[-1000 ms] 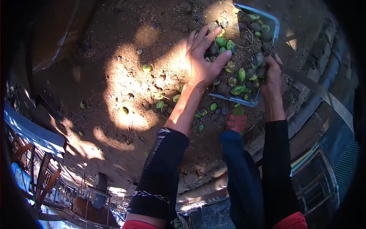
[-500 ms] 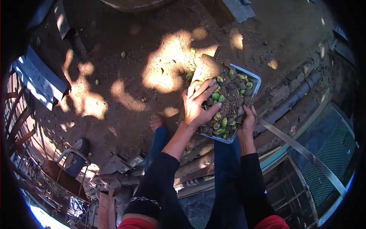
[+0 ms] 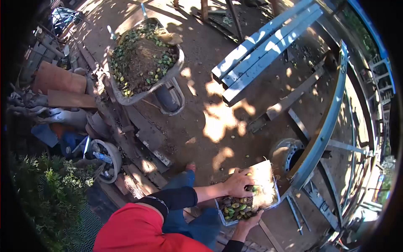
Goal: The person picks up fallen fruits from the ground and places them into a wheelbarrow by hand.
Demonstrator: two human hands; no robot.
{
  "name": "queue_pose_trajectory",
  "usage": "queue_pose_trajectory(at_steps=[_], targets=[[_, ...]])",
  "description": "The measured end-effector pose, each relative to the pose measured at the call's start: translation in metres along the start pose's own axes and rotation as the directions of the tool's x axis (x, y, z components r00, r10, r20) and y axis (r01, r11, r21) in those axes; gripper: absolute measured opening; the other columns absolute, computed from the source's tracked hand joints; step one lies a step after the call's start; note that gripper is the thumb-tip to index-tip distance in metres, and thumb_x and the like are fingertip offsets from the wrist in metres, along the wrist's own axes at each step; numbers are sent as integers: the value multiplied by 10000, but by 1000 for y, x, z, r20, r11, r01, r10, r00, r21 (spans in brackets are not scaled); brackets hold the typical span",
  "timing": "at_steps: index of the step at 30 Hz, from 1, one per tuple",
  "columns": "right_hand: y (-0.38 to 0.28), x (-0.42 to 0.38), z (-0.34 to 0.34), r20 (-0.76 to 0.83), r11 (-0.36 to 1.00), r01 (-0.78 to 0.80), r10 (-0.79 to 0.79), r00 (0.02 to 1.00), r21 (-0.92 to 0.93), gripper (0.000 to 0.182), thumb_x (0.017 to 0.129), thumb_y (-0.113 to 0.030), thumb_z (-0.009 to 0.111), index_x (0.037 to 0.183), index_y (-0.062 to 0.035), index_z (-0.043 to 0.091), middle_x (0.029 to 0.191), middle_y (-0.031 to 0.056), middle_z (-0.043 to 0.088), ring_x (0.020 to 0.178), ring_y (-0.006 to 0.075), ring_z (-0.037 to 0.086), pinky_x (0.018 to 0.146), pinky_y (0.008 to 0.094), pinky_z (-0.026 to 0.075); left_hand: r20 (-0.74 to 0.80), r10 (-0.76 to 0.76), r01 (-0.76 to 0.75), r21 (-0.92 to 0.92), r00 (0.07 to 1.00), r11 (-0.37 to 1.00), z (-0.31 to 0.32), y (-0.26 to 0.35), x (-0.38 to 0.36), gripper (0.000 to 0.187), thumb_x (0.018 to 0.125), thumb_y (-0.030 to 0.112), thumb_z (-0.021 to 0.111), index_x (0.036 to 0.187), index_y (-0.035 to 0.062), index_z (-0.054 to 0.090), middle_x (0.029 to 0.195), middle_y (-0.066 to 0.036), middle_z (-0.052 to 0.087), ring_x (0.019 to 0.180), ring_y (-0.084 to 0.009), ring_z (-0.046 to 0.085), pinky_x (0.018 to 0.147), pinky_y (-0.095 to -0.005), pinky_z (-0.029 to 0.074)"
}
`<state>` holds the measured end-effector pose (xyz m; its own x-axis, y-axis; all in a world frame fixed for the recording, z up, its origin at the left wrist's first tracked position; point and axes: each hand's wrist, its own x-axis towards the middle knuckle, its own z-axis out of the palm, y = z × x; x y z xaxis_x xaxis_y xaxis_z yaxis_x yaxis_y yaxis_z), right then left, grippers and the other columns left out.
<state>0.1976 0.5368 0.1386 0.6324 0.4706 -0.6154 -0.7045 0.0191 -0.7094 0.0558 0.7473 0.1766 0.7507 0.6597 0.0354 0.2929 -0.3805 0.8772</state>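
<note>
Tray (image 3: 272, 200) of green fruit at lower centre, between both hands.
Left hand (image 3: 238, 183) presses flat on top; right hand (image 3: 248, 220) grips the near rim from below; wheelbarrow (image 3: 145, 59) lies far upper left.

I see a shallow grey tray (image 3: 273, 200) heaped with green and dark fruits (image 3: 235, 208) and soil. It sits tilted, well apart from the wheelbarrow (image 3: 142, 59).
</note>
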Motion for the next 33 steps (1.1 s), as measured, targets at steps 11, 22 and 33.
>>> queue_pose_trajectory(at_steps=[11, 22, 33], targets=[[66, -72, 502, 411, 860, 185, 32, 911, -476, 394, 952, -283, 574, 1176, 40, 558, 1091, 120, 632, 870, 252, 647, 760, 396, 558, -638, -291, 295, -103, 713, 950, -418, -67, -78, 555, 708, 444, 705, 1219, 231, 666, 1313, -88, 598, 1245, -307, 487, 1071, -488, 356], [315, -54, 911, 706, 754, 351, 205, 678, -556, 381, 892, -222, 651, 1090, 103, 642, 1043, 117, 669, 872, 199, 626, 786, 355, 522, -956, -285, 123, -275, 74, 954, -698, -316, -119, 479, 740, 384, 731, 1158, 151, 702, 1105, -117, 692, 1073, -250, 615, 961, -382, 475], [449, -99, 1122, 839, -141, 872, 239, 490, -469, 510, 863, -460, 598, 913, 41, 678, 917, 258, 679, 883, 440, 652, 806, 485, 499, -569, -817, -71, -814, -95, 576, -766, -389, -158, 688, 883, 376, 632, 1478, 147, 373, 1561, -120, 262, 1430, -316, 261, 1134, -476, 284]])
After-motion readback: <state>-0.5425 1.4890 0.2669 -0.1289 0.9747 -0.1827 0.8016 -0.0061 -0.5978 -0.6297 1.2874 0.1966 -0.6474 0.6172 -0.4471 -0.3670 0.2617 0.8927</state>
